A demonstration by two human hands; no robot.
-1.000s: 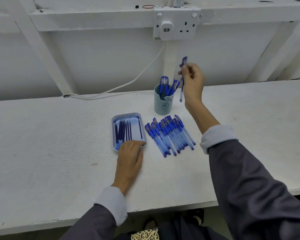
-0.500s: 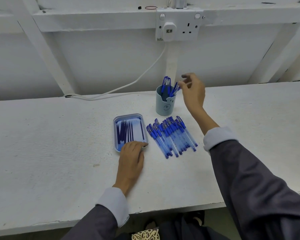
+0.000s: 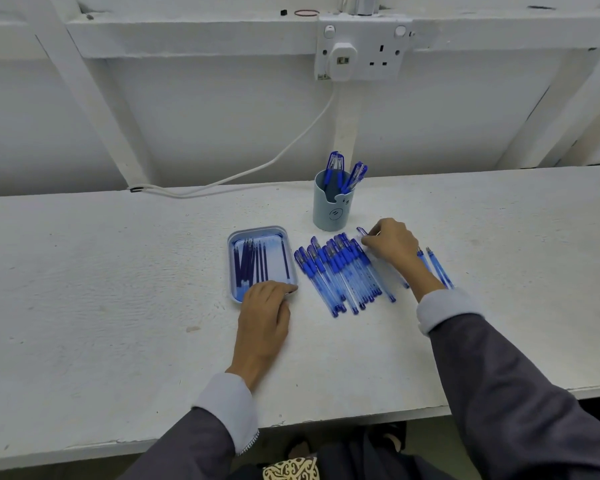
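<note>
- Right hand (image 3: 392, 247) is down on the row of pens (image 3: 340, 271), fingers curled, with forefinger and thumb pinching the capped end of one blue pen (image 3: 362, 232) at the row's far right edge.
- That pen lies on the table (image 3: 118, 289), touching its neighbours, just near of the pen cup (image 3: 331, 209).
- Left hand (image 3: 264, 313) rests with fingers straight and relaxed over the near rim of the tray (image 3: 257, 231), gripping nothing and steadying it, I'd say.
- The tray holds thin dark refills (image 3: 253, 261) and sits just left of the row.
- This looks like the pick-up step, with pens going one at a time from the row into the cup, where a few pens (image 3: 336, 166) already stand.
- Next move, by my reading: lift the pen clear without dragging its neighbours, tip it upright and drop it past the ones leaning in the cup.
- Two stray pens (image 3: 439, 268) lie apart on the right, beyond the wrist.
- The surface is a rough white-painted bench top against a white boarded wall.
- A double wall socket (image 3: 381, 46) sits above, with one plug (image 3: 342, 60) in and a white cable (image 3: 257, 168) trailing down to the left.
</note>
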